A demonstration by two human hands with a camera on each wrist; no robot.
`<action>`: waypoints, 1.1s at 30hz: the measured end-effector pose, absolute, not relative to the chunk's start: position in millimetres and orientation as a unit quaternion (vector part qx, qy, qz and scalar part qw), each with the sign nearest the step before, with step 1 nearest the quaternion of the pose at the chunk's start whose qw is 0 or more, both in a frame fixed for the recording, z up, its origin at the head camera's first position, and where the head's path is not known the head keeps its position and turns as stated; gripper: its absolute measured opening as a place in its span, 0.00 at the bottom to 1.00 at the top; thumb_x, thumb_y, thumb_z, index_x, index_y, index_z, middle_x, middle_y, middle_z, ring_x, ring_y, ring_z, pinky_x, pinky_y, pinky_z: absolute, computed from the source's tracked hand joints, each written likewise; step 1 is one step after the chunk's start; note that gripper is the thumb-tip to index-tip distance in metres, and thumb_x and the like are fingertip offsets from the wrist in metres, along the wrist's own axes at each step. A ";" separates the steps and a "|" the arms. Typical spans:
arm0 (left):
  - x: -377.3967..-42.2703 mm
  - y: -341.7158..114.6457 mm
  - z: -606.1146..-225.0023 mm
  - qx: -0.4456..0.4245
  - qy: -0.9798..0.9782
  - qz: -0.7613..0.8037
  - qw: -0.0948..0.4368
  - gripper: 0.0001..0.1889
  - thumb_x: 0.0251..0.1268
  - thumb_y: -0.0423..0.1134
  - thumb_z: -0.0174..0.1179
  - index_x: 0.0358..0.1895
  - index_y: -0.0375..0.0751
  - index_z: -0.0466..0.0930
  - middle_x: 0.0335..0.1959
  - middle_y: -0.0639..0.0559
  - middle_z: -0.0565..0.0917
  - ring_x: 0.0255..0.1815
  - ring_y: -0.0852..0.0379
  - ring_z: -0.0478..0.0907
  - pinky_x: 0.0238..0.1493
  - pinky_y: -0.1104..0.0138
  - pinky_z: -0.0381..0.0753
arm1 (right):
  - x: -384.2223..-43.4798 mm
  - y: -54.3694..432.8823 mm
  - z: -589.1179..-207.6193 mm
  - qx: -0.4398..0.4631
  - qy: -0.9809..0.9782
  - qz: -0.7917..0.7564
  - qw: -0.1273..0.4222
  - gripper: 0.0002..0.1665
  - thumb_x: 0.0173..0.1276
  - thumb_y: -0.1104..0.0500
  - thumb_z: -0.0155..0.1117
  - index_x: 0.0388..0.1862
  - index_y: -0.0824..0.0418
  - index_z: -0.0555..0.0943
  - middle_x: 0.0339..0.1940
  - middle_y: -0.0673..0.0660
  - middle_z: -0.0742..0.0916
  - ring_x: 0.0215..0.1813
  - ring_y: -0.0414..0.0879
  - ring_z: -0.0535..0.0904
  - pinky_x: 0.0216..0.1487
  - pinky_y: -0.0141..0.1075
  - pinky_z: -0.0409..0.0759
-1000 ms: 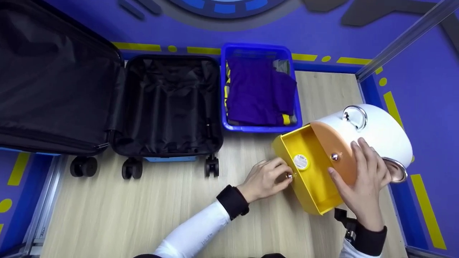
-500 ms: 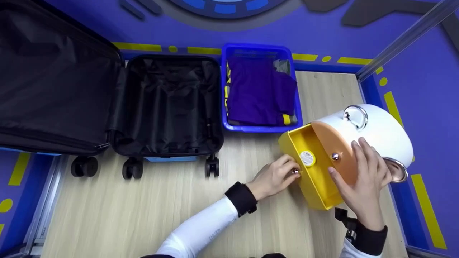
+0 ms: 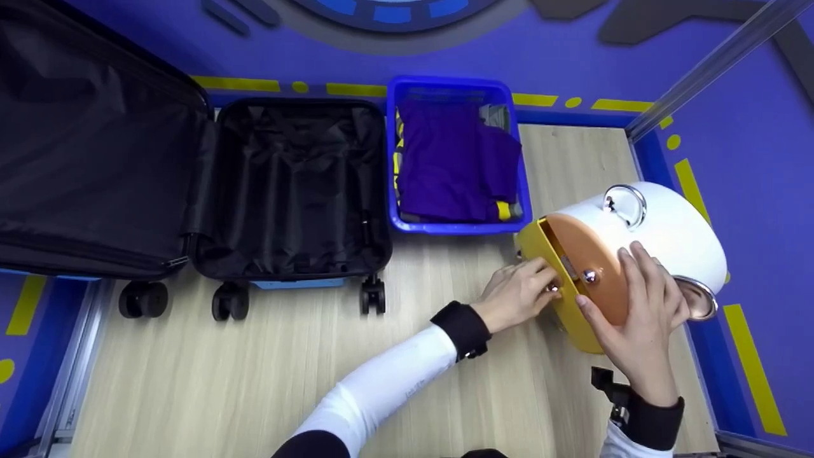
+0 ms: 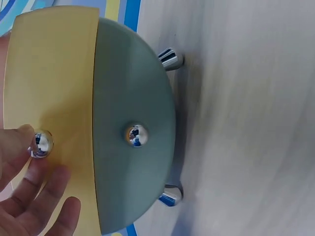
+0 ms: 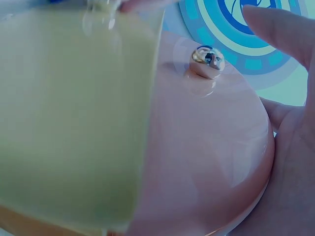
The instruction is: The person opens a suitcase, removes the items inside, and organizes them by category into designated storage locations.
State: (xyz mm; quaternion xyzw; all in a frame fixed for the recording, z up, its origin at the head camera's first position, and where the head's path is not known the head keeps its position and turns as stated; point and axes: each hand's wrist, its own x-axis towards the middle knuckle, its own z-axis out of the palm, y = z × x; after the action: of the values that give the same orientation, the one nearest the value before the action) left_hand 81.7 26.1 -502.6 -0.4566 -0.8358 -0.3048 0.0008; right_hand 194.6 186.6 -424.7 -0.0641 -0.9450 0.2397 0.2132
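Note:
A small rounded white cabinet (image 3: 680,235) stands at the right in the head view. Its yellow drawer (image 3: 582,327) is nearly closed, with a narrow gap left. My left hand (image 3: 521,289) pinches the drawer's silver knob (image 4: 41,143) between thumb and fingers. Beside it is an orange front (image 3: 607,261) with its own knob (image 3: 590,276); a green front (image 4: 133,88) with another knob shows in the left wrist view. My right hand (image 3: 648,324) rests against the cabinet's side, fingers spread on the white shell. The drawer's inside is mostly hidden.
A blue basket (image 3: 461,228) holding folded purple cloth (image 3: 445,159) stands behind the cabinet. Left of it lies an open black suitcase (image 3: 299,191) with wheels (image 3: 230,300). Blue panels (image 3: 750,210) border the wooden surface (image 3: 254,381). Chrome feet (image 4: 171,59) stick out from the cabinet.
My left hand has pushed the yellow drawer rightward into the cabinet, from wide open to a narrow gap. The round white-topped item in it is mostly covered now. My right hand has stayed.

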 end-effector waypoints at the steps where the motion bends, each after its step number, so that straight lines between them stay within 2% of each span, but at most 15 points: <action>1: 80.4 29.1 -501.4 -0.458 -0.837 -0.299 -0.003 0.11 0.75 0.53 0.63 0.49 0.53 0.83 0.46 0.60 0.81 0.43 0.64 0.80 0.41 0.73 0.79 | 194.2 186.4 -424.9 -0.064 -0.945 0.240 0.214 0.50 0.57 0.52 0.76 0.79 0.60 0.69 0.82 0.61 0.66 0.75 0.70 0.54 0.66 0.67 0.37; 8: 74.7 43.2 -497.5 -0.455 -0.846 -0.277 -0.029 0.12 0.75 0.54 0.63 0.51 0.54 0.83 0.44 0.62 0.80 0.42 0.67 0.78 0.38 0.74 0.75 | 193.5 186.2 -425.7 -0.060 -0.945 0.236 0.219 0.50 0.57 0.50 0.75 0.78 0.60 0.69 0.82 0.62 0.67 0.75 0.70 0.54 0.66 0.67 0.38; 14: 75.6 39.9 -500.0 -0.460 -0.845 -0.273 -0.029 0.14 0.75 0.54 0.62 0.54 0.53 0.83 0.46 0.61 0.80 0.44 0.65 0.80 0.39 0.73 0.78 | 194.6 187.1 -427.6 -0.060 -0.944 0.233 0.226 0.50 0.56 0.49 0.76 0.77 0.60 0.70 0.81 0.61 0.67 0.75 0.70 0.55 0.66 0.66 0.38; 19: 75.2 29.0 -508.7 -0.441 -0.851 -0.282 -0.043 0.13 0.74 0.51 0.64 0.54 0.52 0.83 0.50 0.60 0.80 0.45 0.64 0.82 0.40 0.72 0.81 | 194.6 186.7 -427.5 -0.063 -0.944 0.233 0.227 0.50 0.55 0.50 0.76 0.77 0.60 0.70 0.81 0.61 0.68 0.75 0.69 0.55 0.66 0.66 0.38; 25: 77.1 20.0 -529.4 -0.396 -0.856 -0.313 -0.110 0.12 0.72 0.49 0.66 0.53 0.51 0.84 0.52 0.60 0.82 0.47 0.63 0.82 0.41 0.69 0.82 | 194.0 185.7 -429.3 -0.071 -0.941 0.219 0.248 0.50 0.52 0.52 0.77 0.76 0.60 0.72 0.80 0.61 0.70 0.74 0.69 0.57 0.67 0.65 0.40; 30: 82.4 24.0 -539.5 -0.355 -0.860 -0.325 -0.172 0.15 0.71 0.51 0.67 0.56 0.52 0.83 0.52 0.61 0.82 0.51 0.63 0.83 0.46 0.66 0.84 | 192.8 184.5 -433.5 -0.070 -0.938 0.201 0.273 0.50 0.48 0.62 0.80 0.74 0.59 0.74 0.78 0.60 0.72 0.74 0.69 0.60 0.68 0.61 0.43; 33: 84.7 29.3 -542.8 -0.338 -0.858 -0.336 -0.192 0.15 0.70 0.51 0.68 0.56 0.53 0.82 0.50 0.63 0.82 0.49 0.65 0.82 0.45 0.67 0.82 | 191.2 184.1 -436.1 -0.067 -0.936 0.185 0.292 0.50 0.47 0.66 0.80 0.73 0.60 0.75 0.77 0.59 0.74 0.73 0.67 0.62 0.68 0.58 0.45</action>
State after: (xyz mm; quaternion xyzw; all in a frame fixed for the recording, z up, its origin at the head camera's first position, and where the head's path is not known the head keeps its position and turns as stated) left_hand 84.7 29.3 -542.8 -0.3379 -0.8577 -0.3365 -0.1922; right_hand 191.2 184.1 -436.1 -0.0672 -0.9359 0.1850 0.2920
